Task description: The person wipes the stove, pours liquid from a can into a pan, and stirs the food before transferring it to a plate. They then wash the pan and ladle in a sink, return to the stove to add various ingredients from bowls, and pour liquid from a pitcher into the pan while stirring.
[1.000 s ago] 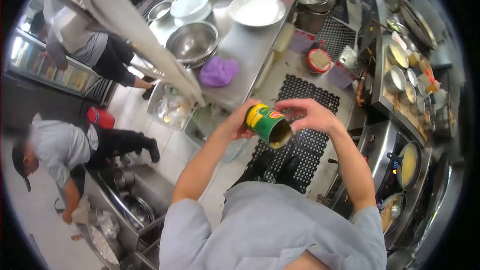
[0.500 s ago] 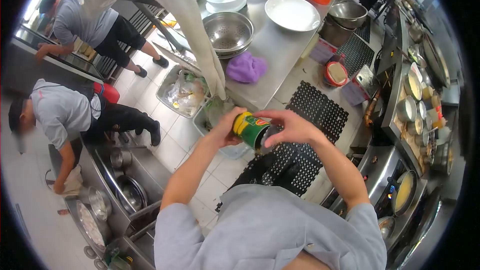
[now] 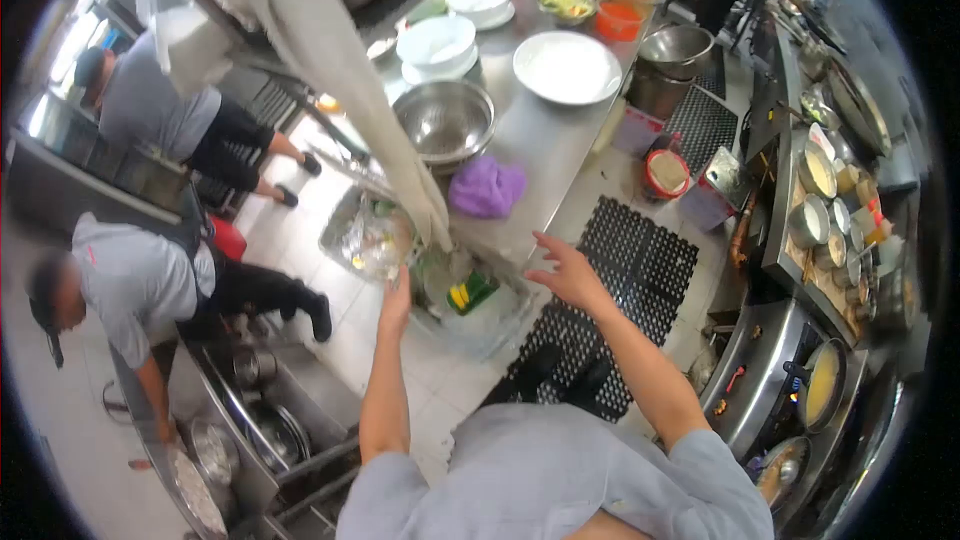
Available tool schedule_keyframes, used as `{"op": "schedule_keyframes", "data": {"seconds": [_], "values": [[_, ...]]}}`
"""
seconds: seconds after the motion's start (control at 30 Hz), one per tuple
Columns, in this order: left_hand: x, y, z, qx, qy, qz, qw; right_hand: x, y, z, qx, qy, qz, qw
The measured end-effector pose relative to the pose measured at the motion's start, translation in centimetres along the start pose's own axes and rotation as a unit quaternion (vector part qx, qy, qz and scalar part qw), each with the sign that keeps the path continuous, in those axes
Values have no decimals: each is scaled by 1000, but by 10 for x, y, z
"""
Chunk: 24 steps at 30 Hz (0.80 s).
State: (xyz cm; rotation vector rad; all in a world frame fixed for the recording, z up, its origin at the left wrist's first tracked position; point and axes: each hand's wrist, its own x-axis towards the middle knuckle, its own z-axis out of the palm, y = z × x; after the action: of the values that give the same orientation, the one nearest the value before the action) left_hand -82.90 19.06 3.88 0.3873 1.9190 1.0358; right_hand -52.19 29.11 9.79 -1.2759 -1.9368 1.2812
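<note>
A green and yellow tin can (image 3: 472,294) lies tilted within the clear plastic bin (image 3: 505,325), among plastic and other scraps. My left hand (image 3: 397,302) is held to the left of the bin, fingers stretched out and holding nothing. On the other side, my right hand (image 3: 568,275) has its fingers spread, close to the corner of the steel table (image 3: 560,155). Both hands are apart from the can. A second bin (image 3: 335,240) with plastic bags stands beside the first. Whether the can touches the bin's bottom is hidden.
On the steel table are a purple cloth (image 3: 486,187), a metal colander (image 3: 444,120) and a white plate (image 3: 567,68). Black perforated mats (image 3: 640,265) cover part of the floor. Two people work at left; a stove with a pan (image 3: 822,390) stands at right.
The can has left both my hands and is now in the bin. My hands have moved apart and opened. The view has shifted slightly.
</note>
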Motion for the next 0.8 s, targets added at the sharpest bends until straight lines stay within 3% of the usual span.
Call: {"op": "schedule_keyframes", "data": {"seconds": [0.03,0.1,0.17,0.2,0.23,0.27,0.3,0.33,0.37,0.4,0.43,0.47,0.53,0.6,0.63,0.7,0.73,0.77,0.8], "values": [[13,18,-3,6,-12,11,1000,11,-5,-5,0,18,0,1000],[22,47,9,61,2,318,946,15,-12,-12,40,12,8,999],[7,103,45,99,5,335,937,31,-40,-11,74,40,-23,996],[27,117,59,137,-101,268,948,41,-44,-11,76,40,-55,995],[-13,132,75,193,33,370,908,48,-56,-6,119,82,-85,986],[0,114,93,291,107,523,794,60,-68,-10,86,77,-101,988],[-37,128,102,79,105,491,861,100,-33,-11,380,-8,-195,904],[-40,124,107,-42,-45,419,906,86,-97,-14,90,80,-189,975],[-62,124,117,-78,-28,372,925,97,-109,-11,67,73,-191,977],[-65,114,131,-65,8,365,929,145,-74,-30,23,-4,-141,990],[-89,112,124,-86,-3,346,934,204,-19,-59,-81,-29,-201,976],[-86,96,134,-75,41,376,923,222,13,-44,91,-40,-308,946],[-78,77,140,-60,144,424,892,211,-4,-36,-29,-11,-362,932],[-83,66,115,-72,226,413,879,179,-36,-13,-49,79,-329,940],[-86,59,103,-45,204,425,881,143,-69,15,15,146,-237,960],[-85,38,91,-21,183,429,885,151,-48,17,19,105,-335,936],[-88,31,85,-27,186,444,876,142,-52,24,-163,172,-414,879],[-87,29,81,-33,188,459,867,138,-54,28,-335,232,-477,779],[-91,27,79,-38,197,455,868,131,-59,31,-334,224,-484,777]]}}
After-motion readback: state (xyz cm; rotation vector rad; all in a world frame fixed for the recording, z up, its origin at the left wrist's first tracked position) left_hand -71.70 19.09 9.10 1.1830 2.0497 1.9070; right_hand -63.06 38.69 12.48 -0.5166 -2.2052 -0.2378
